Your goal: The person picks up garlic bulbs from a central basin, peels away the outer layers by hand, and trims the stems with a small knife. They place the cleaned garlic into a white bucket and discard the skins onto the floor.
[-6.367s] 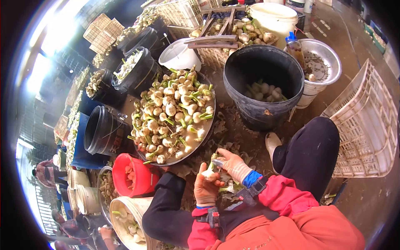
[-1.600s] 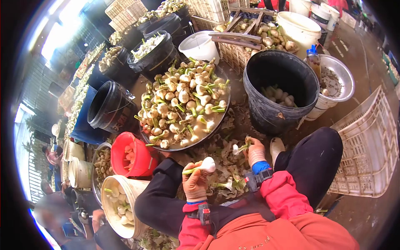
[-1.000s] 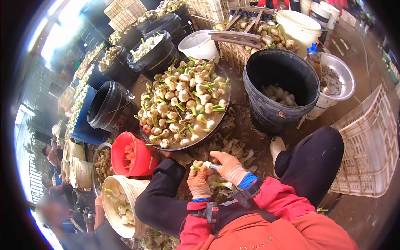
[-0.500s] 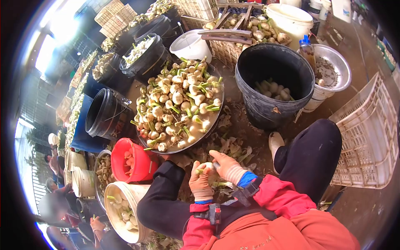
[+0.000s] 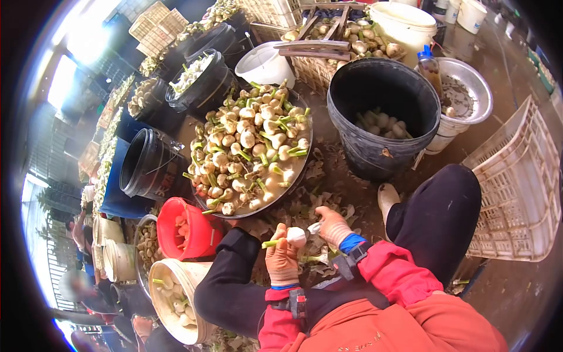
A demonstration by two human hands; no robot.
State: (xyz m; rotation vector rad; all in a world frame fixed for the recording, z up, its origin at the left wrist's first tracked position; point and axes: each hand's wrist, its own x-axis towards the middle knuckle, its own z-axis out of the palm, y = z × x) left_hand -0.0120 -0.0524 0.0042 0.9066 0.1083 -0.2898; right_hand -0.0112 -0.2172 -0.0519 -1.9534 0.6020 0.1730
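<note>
My left hand (image 5: 282, 261), in an orange glove, is closed round a garlic bulb (image 5: 297, 237) whose white head sticks out to the right and whose green stem points left. Just right of the bulb is my right hand (image 5: 333, 226), also gloved, with its fingers pressed together on a small whitish thing (image 5: 315, 227) too small to name. The two hands are apart. Above them stands a wide round pan (image 5: 274, 202) heaped with garlic bulbs with cut green stems (image 5: 247, 139).
A black bucket (image 5: 384, 146) with peeled bulbs stands beyond my right knee. A red bucket (image 5: 202, 237) and a cream bucket (image 5: 202, 276) are at the left, a white crate (image 5: 516, 193) at the right. Peelings (image 5: 314, 202) litter the floor. People (image 5: 88, 293) sit at the far left.
My hands have moved apart, the right one up and to the right. The bulb in my left hand now shows its white head. The view has shifted slightly.
</note>
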